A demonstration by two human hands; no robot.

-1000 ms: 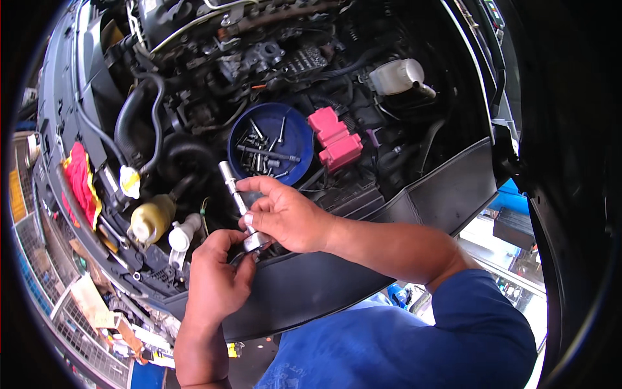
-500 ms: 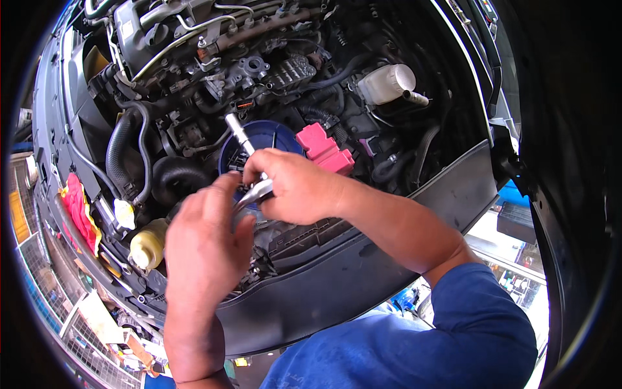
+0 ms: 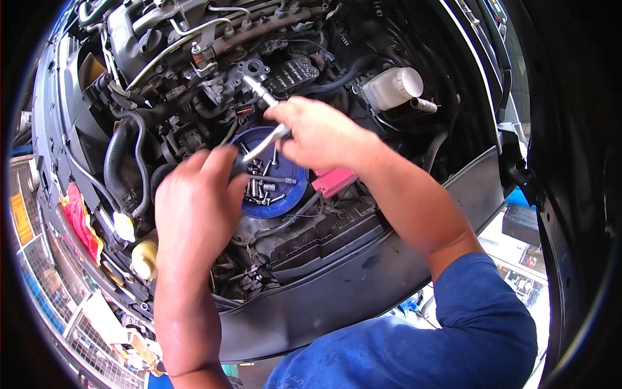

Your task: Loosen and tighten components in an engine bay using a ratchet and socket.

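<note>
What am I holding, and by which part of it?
A ratchet: left hand on its handle end, right hand at its head and attached extension.

- A car repair workshop, by the look of it: an open engine bay with its engine bare to view.
- Ribbed black hose and a white plastic tank sit among the car's parts.
- A blue bowl rests in the bay, holding loose bolts.
- A silver ratchet is out above the bowl.
- A dark protective cover hangs along the car's near edge.
- Wire-mesh racks and clutter stand outside the car at left, probably workshop storage, though the lens bends that edge.
</note>
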